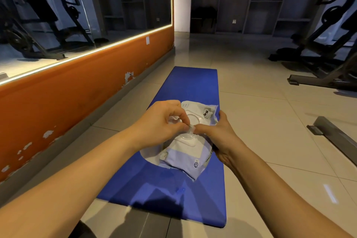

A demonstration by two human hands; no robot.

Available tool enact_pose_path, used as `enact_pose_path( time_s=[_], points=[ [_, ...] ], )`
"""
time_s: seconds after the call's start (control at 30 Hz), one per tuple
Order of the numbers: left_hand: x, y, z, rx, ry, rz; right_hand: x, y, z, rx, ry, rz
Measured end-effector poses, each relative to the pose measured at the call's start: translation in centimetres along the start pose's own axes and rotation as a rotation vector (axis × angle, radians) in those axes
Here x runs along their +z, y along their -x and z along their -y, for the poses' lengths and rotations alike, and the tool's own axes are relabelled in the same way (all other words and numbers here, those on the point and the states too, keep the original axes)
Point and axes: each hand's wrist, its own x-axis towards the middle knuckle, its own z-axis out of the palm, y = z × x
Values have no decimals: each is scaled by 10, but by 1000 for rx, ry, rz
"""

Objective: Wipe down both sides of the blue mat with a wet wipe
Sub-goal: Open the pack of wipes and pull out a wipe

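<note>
Left hand [162, 121] pinches the wipe pack [190, 157] flap; right hand [222, 135] grips its edge; blue mat [193, 85] beneath; orange wall [77, 94] beside.

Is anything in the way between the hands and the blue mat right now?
Only the wet wipe pack: both hands hold it over the middle of the blue mat, the right hand gripping its edge, the left hand pinching at its lid. Nothing else visibly blocks it.

Pale tiled floor [251, 102], orange wall [77, 87] under a lit mirror [77, 6], dark shelving [260, 2] behind.
</note>
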Motion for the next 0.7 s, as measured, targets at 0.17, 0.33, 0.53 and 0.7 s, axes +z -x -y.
enact_pose_path(
  time_s=[0.17,0.33,0.53,0.7],
  points=[
    [4,-2,-1,-19,32,-9,0,0,2,-60,55,-107],
    [1,-3,-1,-61,33,-35,-3,0,4,-58,-9,-8],
    [2,-4,-4,-29,22,-18,-6,-1,8,9,-109,118],
    [3,-3,-5,-5,24,-36,1,4,5,-29,33,-35]
  ],
)
